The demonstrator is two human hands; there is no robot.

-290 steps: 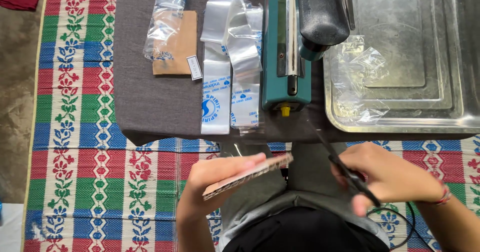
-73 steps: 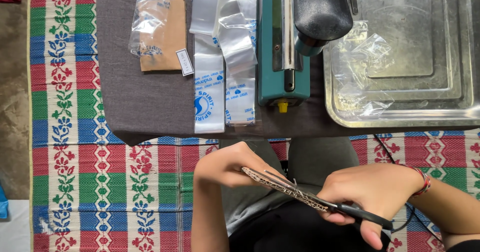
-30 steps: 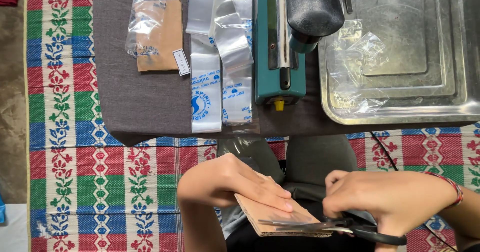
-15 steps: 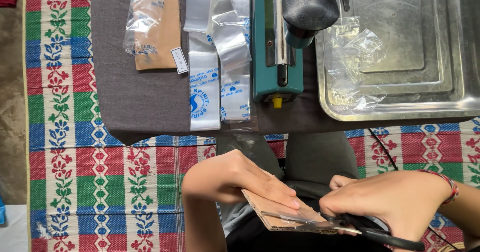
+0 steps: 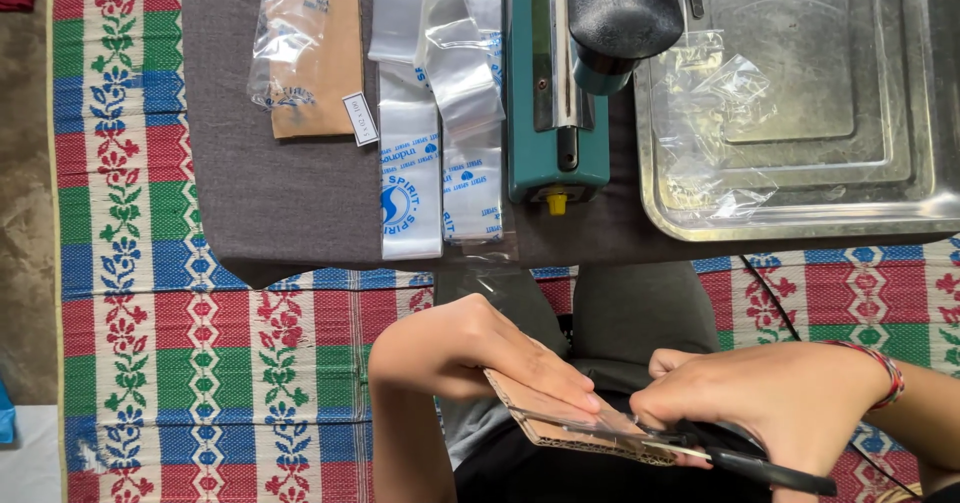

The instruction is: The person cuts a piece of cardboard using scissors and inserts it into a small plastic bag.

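Rough corrugated cardboard (image 5: 560, 418) is being cut by black-handled metal scissors (image 5: 745, 460); glossy plastic bags (image 5: 440, 113), a shiny steel tray (image 5: 800, 103) and matt grey cloth (image 5: 280, 193) are seen.

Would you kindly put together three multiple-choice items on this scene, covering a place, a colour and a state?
1. Where is the crumpled clear plastic?
A. in the metal tray
B. on the mat
C. in the left hand

2. What colour is the sealing machine's body?
A. red
B. teal
C. white

3. What is the cardboard piece doing?
A. lying flat on the grey cloth
B. being cut while held
C. standing in the tray

Answers: 1 A, the crumpled clear plastic lies in the metal tray. 2 B, the sealing machine is teal. 3 B, the left hand holds the cardboard piece while the right hand works the scissors on it.
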